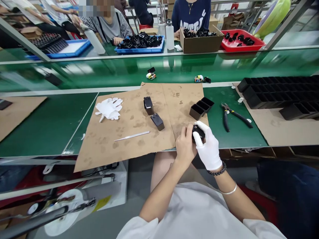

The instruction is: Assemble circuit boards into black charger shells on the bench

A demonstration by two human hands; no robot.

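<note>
My bare left hand (185,146) and my white-gloved right hand (208,149) are closed round one black plastic case (198,131) at the cardboard's front right edge. Fingers cover much of the case. Two black cases with lids, one (148,105) behind the other (158,121), rest on the cardboard sheet (129,146) to the left. In front of them lies a thin metal tool (132,136). Just beyond my hands stand several open black cases (201,108) in a row. Pliers (235,116) with black handles lie on the green table to the right.
White gloves (109,109) lie at the cardboard's left. Rows of black cases (279,89) fill the right side. Small electronic parts (151,75) sit on the green conveyor (109,73). Across it are people, a blue tray (139,50), a cardboard box (201,44) and a red tray (243,49).
</note>
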